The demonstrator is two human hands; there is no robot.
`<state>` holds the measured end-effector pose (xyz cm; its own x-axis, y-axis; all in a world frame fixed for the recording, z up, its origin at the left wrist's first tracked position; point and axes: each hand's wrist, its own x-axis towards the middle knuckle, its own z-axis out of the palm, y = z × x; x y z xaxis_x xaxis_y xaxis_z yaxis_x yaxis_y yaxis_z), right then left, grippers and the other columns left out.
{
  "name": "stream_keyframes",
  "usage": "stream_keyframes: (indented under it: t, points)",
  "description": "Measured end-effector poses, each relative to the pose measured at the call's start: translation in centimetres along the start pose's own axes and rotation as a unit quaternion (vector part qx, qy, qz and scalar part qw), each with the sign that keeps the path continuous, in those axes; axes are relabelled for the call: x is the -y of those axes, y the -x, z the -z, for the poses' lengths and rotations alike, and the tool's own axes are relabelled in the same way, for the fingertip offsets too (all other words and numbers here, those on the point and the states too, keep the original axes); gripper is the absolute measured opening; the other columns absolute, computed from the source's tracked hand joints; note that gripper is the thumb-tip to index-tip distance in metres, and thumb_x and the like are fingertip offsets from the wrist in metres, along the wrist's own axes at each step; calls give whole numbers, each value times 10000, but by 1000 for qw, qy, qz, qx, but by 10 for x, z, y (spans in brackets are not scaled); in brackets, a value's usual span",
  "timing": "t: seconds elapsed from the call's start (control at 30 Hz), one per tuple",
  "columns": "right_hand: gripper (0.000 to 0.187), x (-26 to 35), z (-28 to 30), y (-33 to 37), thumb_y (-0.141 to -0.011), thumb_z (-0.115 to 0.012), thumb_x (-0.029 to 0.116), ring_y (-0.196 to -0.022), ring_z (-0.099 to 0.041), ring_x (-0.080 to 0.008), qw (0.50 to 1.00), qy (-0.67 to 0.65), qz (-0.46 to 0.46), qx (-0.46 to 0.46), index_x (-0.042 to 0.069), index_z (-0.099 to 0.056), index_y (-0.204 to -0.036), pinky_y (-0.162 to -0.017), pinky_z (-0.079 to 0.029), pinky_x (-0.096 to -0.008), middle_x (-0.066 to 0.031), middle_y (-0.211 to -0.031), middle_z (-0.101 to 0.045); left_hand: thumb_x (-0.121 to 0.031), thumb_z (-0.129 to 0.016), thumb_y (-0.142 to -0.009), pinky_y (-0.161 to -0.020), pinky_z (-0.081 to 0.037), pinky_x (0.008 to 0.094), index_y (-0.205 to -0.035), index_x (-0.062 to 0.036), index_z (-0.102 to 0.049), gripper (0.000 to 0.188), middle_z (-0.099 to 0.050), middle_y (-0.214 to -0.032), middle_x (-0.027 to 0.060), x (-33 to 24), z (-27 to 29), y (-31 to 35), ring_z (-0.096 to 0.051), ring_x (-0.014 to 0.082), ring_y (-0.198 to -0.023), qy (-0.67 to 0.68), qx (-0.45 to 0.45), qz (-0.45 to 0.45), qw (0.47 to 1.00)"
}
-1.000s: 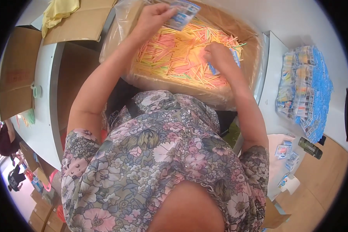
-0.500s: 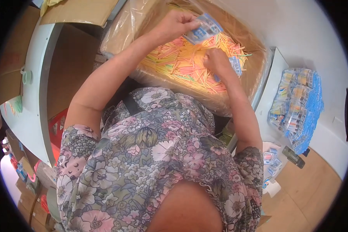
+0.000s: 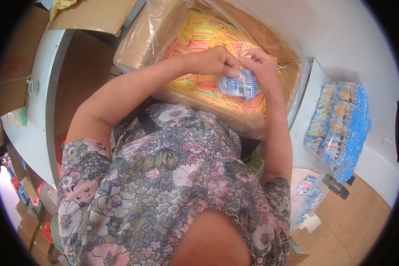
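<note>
A large carton lined with clear plastic (image 3: 139,46) stands in front of me, full of thin pink, yellow and green sticks (image 3: 195,42). Over the sticks, my left hand (image 3: 215,61) is closed, pinching the top of a small blue-and-clear packet (image 3: 237,86) with a striped edge. My right hand (image 3: 264,71) is right beside it, its fingers bent together at the packet's upper corner. A few pale stick ends seem to show at those fingertips, but they are too small to be sure. Whether one packet or two overlapping ones hang there cannot be told.
To the right, a heap of filled packets with blue striped edges (image 3: 341,128) rests against the white wall. Below it, a few loose packets (image 3: 312,190) lie on a pale surface near a dark green device (image 3: 335,186). A white panel (image 3: 53,88) and cardboard flap (image 3: 93,15) stand at left.
My left hand has come down and nearer with its packet. My right hand has risen slightly from the sticks, and the two hands now meet at the packet.
</note>
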<state>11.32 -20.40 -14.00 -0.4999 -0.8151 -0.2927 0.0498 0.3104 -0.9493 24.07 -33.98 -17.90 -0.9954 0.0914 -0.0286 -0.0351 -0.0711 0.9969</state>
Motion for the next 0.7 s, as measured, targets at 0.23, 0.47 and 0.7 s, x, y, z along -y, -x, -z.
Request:
stream_keyframes:
  t: [0.23,0.47,0.7]
  points:
    - [178,-17,-13,3,-817,-665,201,-571,-487,-68,976,165,129,-66,34,-607,-804,-529,-404,-227,11,-657,-552,-125,-635,-828,-640,-465,245,-849,15,-656,143,-610,-697,-25,6,-5,-4,-532,55,-645,-94,-63,-58,992]
    - [158,-27,11,43,-794,-601,152,-606,-585,-157,949,313,3,-49,0,-558,-775,-552,-447,-338,-104,-672,-599,-151,-617,-855,-621,-464,223,-842,-9,-665,151,-617,-716,-19,7,12,0,-543,38,-665,36,-111,11,993]
    - [147,-29,16,57,-812,-555,160,-653,-552,-148,954,293,17,66,14,-557,-799,-586,-434,-305,-86,-686,-574,-144,-651,-820,-690,-452,234,-791,-14,-663,133,-627,-725,-18,-7,19,3,-556,56,-690,79,-56,60,994]
